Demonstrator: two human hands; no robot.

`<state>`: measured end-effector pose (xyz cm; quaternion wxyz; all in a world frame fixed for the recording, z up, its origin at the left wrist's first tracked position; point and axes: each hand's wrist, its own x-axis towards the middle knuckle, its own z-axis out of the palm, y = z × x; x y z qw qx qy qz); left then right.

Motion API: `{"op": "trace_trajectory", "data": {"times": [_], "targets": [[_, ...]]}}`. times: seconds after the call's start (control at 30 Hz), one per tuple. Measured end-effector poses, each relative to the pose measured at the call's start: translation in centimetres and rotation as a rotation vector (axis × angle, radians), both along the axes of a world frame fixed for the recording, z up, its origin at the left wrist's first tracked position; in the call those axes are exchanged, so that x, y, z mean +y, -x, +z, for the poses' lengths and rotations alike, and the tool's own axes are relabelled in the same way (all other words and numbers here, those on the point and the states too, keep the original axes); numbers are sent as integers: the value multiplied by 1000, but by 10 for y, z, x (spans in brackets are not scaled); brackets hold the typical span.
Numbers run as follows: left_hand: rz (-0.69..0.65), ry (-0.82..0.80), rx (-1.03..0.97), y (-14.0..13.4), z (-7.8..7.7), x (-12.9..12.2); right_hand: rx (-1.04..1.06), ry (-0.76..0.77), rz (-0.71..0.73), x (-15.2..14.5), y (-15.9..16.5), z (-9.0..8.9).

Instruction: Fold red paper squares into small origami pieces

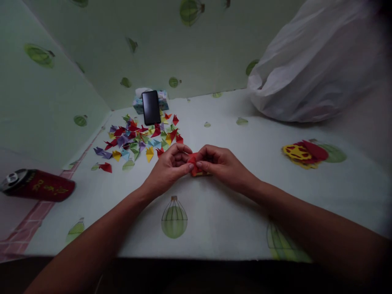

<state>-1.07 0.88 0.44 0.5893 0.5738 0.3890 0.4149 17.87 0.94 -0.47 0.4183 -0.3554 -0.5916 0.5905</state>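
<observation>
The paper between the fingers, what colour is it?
The paper is orange-red, as the head view shows.

A bare left forearm from eight o'clock and right forearm from four slant toward center, where left hand and right hand nearly meet, thumbs pinched toward curled fingers.

Matt paper was seen in the red piece and the folded shapes. The can was made of smooth metal. The phone was faced with dark, glossy glass. The bag was formed of thin, wrinkled plastic, and the tablecloth was finished matt.
</observation>
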Motion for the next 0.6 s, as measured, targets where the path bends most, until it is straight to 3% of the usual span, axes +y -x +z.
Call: {"op": "trace_trajectory", "data": {"times": [0.3, 0.6], "targets": [[-30, -7, -19, 0, -3, 0, -3, 10, 49, 0, -1, 2], [-68, -19, -39, -2, -3, 1, -245, -187, -46, -2, -1, 0]]}}
